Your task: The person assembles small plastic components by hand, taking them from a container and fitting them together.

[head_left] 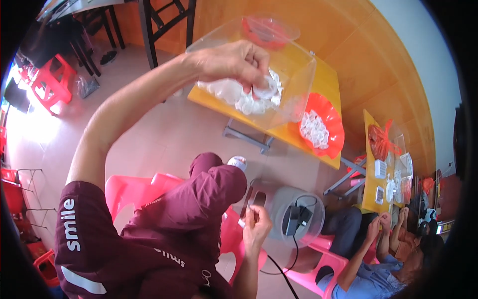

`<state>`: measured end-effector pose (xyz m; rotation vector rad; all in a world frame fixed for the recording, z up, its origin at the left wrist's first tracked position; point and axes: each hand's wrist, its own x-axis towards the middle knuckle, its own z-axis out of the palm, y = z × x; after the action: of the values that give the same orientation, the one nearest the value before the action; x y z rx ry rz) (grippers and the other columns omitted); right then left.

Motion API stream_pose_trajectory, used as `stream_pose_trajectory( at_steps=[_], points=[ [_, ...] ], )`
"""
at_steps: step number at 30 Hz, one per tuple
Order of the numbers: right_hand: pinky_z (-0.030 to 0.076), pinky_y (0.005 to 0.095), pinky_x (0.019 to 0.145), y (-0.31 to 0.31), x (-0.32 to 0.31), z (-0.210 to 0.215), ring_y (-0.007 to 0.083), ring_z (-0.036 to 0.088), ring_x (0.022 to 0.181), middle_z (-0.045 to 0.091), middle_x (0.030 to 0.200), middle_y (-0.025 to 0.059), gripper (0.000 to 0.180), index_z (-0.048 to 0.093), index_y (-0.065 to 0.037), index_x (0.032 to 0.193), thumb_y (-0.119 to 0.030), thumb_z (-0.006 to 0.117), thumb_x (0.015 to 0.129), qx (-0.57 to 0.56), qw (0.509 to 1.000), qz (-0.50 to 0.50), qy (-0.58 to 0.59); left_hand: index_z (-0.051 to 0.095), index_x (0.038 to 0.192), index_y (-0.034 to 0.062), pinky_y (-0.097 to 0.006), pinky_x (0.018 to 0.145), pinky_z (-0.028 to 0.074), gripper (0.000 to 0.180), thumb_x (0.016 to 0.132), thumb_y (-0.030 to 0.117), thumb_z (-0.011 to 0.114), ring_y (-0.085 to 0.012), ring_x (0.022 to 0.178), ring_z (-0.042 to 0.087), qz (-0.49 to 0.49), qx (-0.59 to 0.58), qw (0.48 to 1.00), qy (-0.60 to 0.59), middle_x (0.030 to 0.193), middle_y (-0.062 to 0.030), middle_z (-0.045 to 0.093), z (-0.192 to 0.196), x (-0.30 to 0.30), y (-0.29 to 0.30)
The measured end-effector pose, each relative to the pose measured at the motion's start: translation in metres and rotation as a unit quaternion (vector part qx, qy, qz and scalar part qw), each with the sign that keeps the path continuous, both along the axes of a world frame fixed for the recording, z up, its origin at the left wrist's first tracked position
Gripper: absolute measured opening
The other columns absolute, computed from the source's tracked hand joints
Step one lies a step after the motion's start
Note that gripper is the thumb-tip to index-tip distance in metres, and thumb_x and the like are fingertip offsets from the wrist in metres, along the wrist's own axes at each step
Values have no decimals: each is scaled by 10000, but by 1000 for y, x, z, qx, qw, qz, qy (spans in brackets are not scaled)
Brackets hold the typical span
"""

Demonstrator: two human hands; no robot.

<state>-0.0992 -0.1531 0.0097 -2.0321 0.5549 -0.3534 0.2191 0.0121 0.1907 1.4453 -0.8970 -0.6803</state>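
Note:
My left hand (pixel 234 62) reaches into a clear plastic bin (pixel 298 74) that stands on a yellow table (pixel 326 82). Its fingers are pinched on small white plastic ring-shaped pieces (pixel 251 97) heaped in the bin. My right hand (pixel 256 225) is low, beside my maroon-clad knee (pixel 219 182), with thumb and fingers closed on a small white piece that is barely visible.
A red bowl (pixel 332 117) of white rings sits right of the bin. A clear round tub (pixel 308 199) holding a black device and cable stands below the table. I sit among pink plastic chairs (pixel 127 192). Another person (pixel 368 269) works at lower right by a second yellow table (pixel 371 197).

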Motion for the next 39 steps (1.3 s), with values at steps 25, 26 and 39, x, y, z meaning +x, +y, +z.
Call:
stream_pose_trajectory(
  at_steps=[25, 26, 39],
  points=[
    [434, 208, 527, 5, 2, 11, 83, 546, 604, 592, 749, 47, 102, 570, 29, 949, -54, 599, 897, 211, 964, -69, -147, 464, 1293, -57, -294, 910, 491, 413, 960, 187, 481, -207, 1027, 605, -58, -204, 798, 564, 1168, -166, 594, -178, -213, -27],
    [435, 208, 526, 5, 2, 11, 84, 547, 602, 595, 754, 50, 101, 570, 31, 954, -48, 596, 897, 215, 962, -69, -155, 457, 1302, -50, -298, 906, 493, 425, 958, 197, 490, -208, 1019, 609, -56, -199, 792, 575, 1167, -167, 594, -179, -214, -27],
    [431, 228, 530, 10, 2, 47, 126, 570, 614, 590, 784, 78, 105, 627, 31, 925, 49, 625, 822, -97, 988, -1, -120, 563, 1201, 17, -262, 833, 505, 314, 953, 205, 522, -116, 889, 612, -29, -213, 798, 562, 1013, -51, 631, -187, -219, -32]
  ],
)
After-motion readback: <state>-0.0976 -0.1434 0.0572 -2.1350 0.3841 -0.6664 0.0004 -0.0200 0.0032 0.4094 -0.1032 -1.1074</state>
